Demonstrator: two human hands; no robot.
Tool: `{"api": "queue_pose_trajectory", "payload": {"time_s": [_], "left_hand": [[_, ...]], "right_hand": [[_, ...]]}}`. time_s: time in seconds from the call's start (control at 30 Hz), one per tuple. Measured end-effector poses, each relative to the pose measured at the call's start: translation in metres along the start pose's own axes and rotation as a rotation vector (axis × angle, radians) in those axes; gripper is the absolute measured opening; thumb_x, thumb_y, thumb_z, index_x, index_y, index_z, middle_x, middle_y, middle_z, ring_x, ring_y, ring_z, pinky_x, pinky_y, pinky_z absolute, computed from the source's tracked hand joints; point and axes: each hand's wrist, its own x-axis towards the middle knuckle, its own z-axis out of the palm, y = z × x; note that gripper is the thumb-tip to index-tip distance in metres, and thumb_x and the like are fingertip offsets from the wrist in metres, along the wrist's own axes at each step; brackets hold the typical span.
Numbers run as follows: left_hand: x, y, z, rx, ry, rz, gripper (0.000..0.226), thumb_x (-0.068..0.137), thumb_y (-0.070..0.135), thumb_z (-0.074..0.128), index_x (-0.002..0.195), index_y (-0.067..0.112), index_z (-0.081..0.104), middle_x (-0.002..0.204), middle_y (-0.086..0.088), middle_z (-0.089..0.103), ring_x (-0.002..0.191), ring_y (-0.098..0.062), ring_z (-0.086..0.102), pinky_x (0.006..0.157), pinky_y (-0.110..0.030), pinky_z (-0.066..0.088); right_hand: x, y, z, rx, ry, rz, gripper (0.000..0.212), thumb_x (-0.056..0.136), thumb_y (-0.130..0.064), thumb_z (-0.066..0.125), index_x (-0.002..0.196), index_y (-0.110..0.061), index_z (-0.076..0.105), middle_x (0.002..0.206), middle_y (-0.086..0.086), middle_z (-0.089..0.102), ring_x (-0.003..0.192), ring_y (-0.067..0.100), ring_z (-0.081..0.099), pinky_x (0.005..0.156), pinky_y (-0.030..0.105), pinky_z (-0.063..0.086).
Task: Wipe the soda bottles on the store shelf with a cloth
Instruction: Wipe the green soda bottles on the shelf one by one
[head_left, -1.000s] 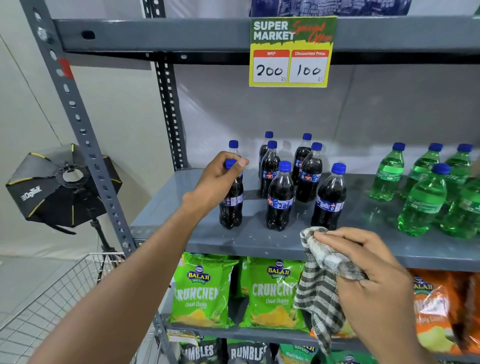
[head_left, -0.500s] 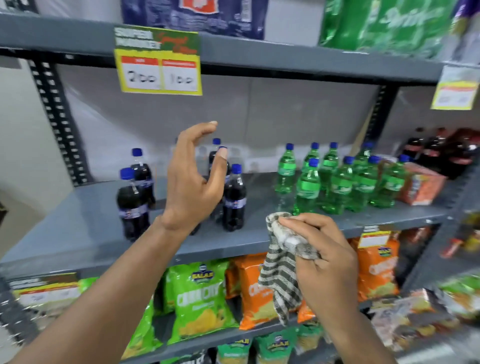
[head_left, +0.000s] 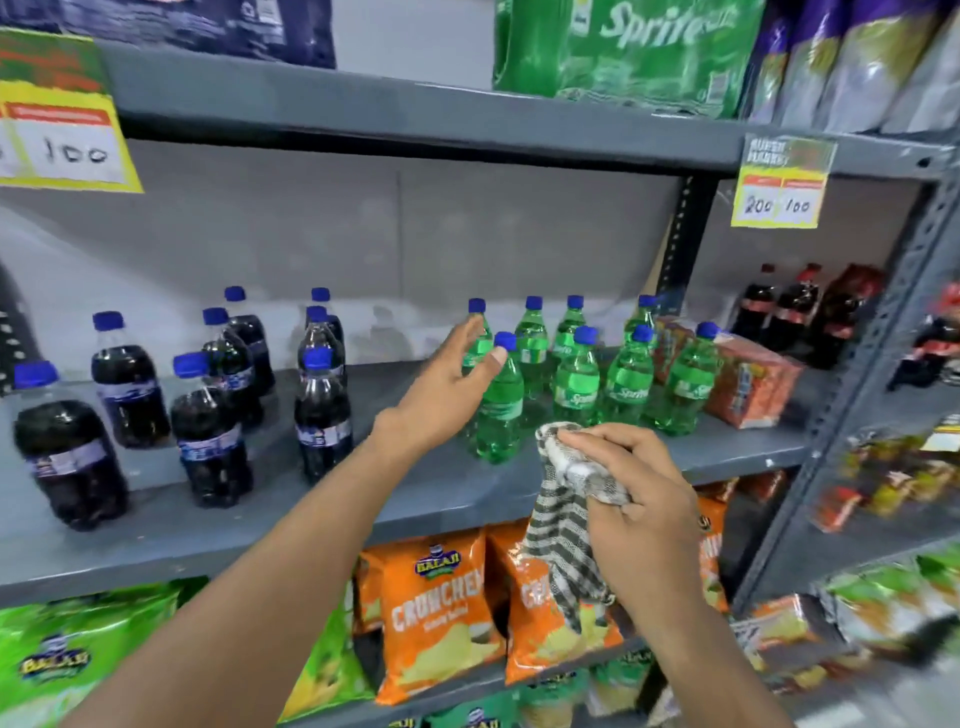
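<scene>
Several dark cola bottles (head_left: 322, 410) with blue caps stand on the left of the grey shelf (head_left: 218, 525). Several green Sprite bottles (head_left: 576, 384) with blue caps stand to their right. My left hand (head_left: 441, 389) is open, fingers spread, reaching at the nearest green bottle (head_left: 501, 410), its thumb close to the cap. Whether it touches the bottle I cannot tell. My right hand (head_left: 639, 509) is shut on a black-and-white checked cloth (head_left: 561, 545), held in front of the shelf edge, below the green bottles.
Orange packets (head_left: 748, 379) and red-capped cola bottles (head_left: 789, 312) sit right of the Sprite. Chip bags (head_left: 436, 613) fill the shelf below. Price signs (head_left: 779, 182) hang from the upper shelf, which holds Sprite packs (head_left: 623, 47). A rack upright (head_left: 852, 374) stands at right.
The view has swung right from the cola bottles to the green ones. My left hand let go of a cola bottle cap and moved right to the front green bottle. The cloth hand followed.
</scene>
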Motion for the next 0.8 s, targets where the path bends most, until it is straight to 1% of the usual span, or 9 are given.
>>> {"api": "queue_pose_trajectory", "payload": {"time_s": [0.1,0.17,0.3,0.37,0.4,0.5,0.6,0.7,0.8], "left_hand": [[0.016,-0.012,0.007,-0.002,-0.084,-0.120,0.095,0.079,0.072,0.054,0.158,0.026,0.027,0.164,0.006,0.033,0.149,-0.011,0.029,0.123,-0.044,0.024],[0.022,-0.016,0.010,-0.051,-0.064,-0.156,0.093,0.077,0.071,0.058,0.155,0.026,0.034,0.160,0.005,0.040,0.145,-0.010,0.037,0.121,-0.040,0.029],[0.031,-0.022,0.010,-0.161,-0.064,-0.146,0.047,0.101,0.038,0.058,0.143,0.018,0.054,0.146,0.001,0.058,0.130,-0.002,0.053,0.114,-0.027,0.037],[0.031,-0.024,0.012,-0.160,-0.061,-0.109,0.034,0.105,0.029,0.053,0.132,0.013,0.065,0.135,0.002,0.067,0.120,0.006,0.059,0.100,-0.012,0.042],[0.031,-0.024,0.013,-0.166,-0.056,-0.091,0.032,0.105,0.026,0.053,0.129,0.010,0.066,0.132,0.001,0.068,0.119,0.004,0.060,0.097,-0.010,0.043],[0.030,-0.025,0.019,-0.166,-0.041,-0.031,0.028,0.103,0.018,0.055,0.125,0.005,0.067,0.124,-0.003,0.071,0.117,-0.002,0.063,0.097,-0.015,0.046],[0.030,-0.022,0.023,-0.170,-0.021,-0.005,0.019,0.103,0.018,0.056,0.114,0.014,0.071,0.117,-0.001,0.073,0.108,0.003,0.065,0.091,-0.016,0.048],[0.024,-0.015,0.025,-0.252,-0.004,0.016,0.016,0.102,0.025,0.058,0.104,0.026,0.074,0.114,0.005,0.076,0.113,-0.003,0.066,0.093,-0.019,0.050],[0.020,-0.004,0.028,-0.372,-0.004,0.033,0.021,0.097,0.039,0.060,0.103,0.026,0.077,0.116,0.001,0.077,0.119,-0.018,0.066,0.106,-0.038,0.047]], "right_hand": [[0.006,0.019,-0.003,0.007,-0.023,-0.033,0.082,0.065,0.033,0.055,0.115,-0.029,0.072,0.116,-0.024,0.054,0.113,0.006,0.053,0.087,0.020,0.047],[0.009,0.028,-0.004,0.024,-0.040,-0.016,0.084,0.065,0.034,0.055,0.115,-0.032,0.072,0.115,-0.026,0.054,0.112,0.007,0.054,0.083,0.013,0.045],[0.015,0.043,-0.004,0.036,-0.069,-0.003,0.086,0.065,0.033,0.056,0.113,-0.036,0.070,0.116,-0.027,0.054,0.112,0.008,0.055,0.081,0.012,0.044],[0.017,0.049,-0.002,0.040,-0.077,-0.012,0.085,0.064,0.033,0.055,0.114,-0.033,0.071,0.116,-0.026,0.055,0.112,0.008,0.055,0.081,0.013,0.045],[0.019,0.051,-0.001,0.042,-0.079,-0.025,0.084,0.063,0.034,0.055,0.115,-0.031,0.072,0.116,-0.025,0.055,0.112,0.009,0.056,0.080,0.015,0.046],[0.024,0.056,0.004,0.054,-0.086,-0.046,0.082,0.062,0.035,0.053,0.114,-0.025,0.074,0.114,-0.020,0.057,0.110,0.014,0.057,0.081,0.026,0.050],[0.029,0.058,0.010,0.065,-0.107,-0.031,0.080,0.063,0.034,0.053,0.116,-0.023,0.075,0.113,-0.019,0.057,0.110,0.014,0.056,0.079,0.032,0.051],[0.034,0.054,0.016,0.038,-0.103,-0.063,0.080,0.062,0.034,0.053,0.116,-0.021,0.074,0.111,-0.016,0.057,0.110,0.014,0.056,0.088,0.023,0.048],[0.049,0.043,0.023,-0.027,-0.058,-0.121,0.072,0.063,0.033,0.058,0.116,-0.013,0.074,0.110,-0.007,0.061,0.107,0.021,0.058,0.092,0.015,0.044]]}}
